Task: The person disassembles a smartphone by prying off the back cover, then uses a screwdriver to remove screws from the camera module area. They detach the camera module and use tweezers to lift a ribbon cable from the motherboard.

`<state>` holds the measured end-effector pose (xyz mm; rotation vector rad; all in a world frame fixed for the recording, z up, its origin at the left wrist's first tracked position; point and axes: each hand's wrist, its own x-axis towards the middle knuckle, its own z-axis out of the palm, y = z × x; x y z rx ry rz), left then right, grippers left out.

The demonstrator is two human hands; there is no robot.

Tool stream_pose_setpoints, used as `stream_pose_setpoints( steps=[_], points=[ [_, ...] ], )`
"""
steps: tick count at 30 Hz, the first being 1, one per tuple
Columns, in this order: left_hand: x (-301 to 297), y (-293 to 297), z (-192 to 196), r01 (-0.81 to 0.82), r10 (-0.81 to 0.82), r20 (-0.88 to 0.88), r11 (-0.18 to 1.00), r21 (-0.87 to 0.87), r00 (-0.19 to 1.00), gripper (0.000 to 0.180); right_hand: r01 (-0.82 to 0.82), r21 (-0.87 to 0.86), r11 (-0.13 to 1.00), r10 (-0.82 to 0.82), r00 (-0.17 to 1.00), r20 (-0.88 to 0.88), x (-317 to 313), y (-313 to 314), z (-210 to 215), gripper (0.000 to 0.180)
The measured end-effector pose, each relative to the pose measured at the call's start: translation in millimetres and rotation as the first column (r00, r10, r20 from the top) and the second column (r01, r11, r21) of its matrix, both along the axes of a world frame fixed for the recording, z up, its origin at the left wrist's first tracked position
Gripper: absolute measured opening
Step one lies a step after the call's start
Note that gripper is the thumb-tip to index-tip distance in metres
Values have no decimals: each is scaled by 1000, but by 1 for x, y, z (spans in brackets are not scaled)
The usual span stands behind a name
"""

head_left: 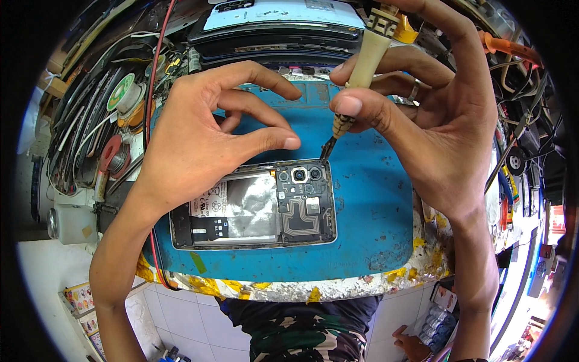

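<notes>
An opened phone, its silver battery and dark inner cover exposed, lies on a blue mat atop a desk blotched white and yellow. The right hand grips a cream-handled tool, its dark tip at the phone's far right corner; contact is hard to tell. The left hand, thumb and fingertips apart, arches over the phone's far left side. Beyond the phone sit stacked handsets; well to its left, a green-and-white spool.
</notes>
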<state>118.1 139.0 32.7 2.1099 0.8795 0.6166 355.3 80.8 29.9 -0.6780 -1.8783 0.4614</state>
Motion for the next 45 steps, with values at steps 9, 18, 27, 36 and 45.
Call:
stream_pose_setpoints(
  steps=[9,18,27,36,45],
  points=[
    [1,1,1,12,-12,-5,998,-57,1000,44,-27,-1,1000,27,1000,3,1,0,0,53],
    [2,1,0,58,-57,19,996,-62,998,33,-245,-21,969,245,969,-22,9,4,15,46],
    [3,-4,5,8,-8,7,999,-36,1000,37,-78,5,997,78,996,-36,3,2,10,48],
    [4,0,-7,39,-22,198,996,-80,980,37,-16,10,1000,17,1000,-9,2,-2,7,48],
    [0,-5,1,27,-28,73,999,25,997,44,14,17,1000,-14,1000,16,-1,-5,8,49]
  ],
)
